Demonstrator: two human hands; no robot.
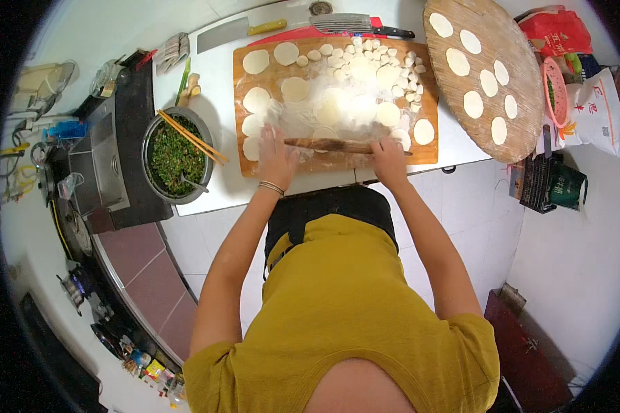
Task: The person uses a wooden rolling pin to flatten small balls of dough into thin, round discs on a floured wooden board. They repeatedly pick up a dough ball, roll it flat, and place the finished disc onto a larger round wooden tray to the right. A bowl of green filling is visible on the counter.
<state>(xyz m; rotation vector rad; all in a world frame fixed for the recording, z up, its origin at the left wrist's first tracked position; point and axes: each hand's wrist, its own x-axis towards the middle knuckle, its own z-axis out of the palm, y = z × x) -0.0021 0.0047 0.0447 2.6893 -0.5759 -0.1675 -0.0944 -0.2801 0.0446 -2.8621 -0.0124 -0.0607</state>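
A wooden rolling pin (331,145) lies crosswise near the front of a floured wooden board (344,164). My left hand (277,158) rests at the pin's left end, fingers stretched forward and slightly apart. Around the pin's right end my right hand (390,164) is closed, and the tip sticks out past it. Just behind the pin's middle is a round dough wrapper (324,133), partly covered by the pin. Flat wrappers line the board's left side, one wrapper (256,100) among them. Small dough pieces (397,91) crowd the back right under loose flour.
A metal bowl (147,180) of chopped green filling stands left, with chopsticks (193,138) across it and a spoon inside. Behind the board lie a cleaver (224,34) and a dark-handled knife (351,25). A round woven tray (455,96) at right bears several wrappers.
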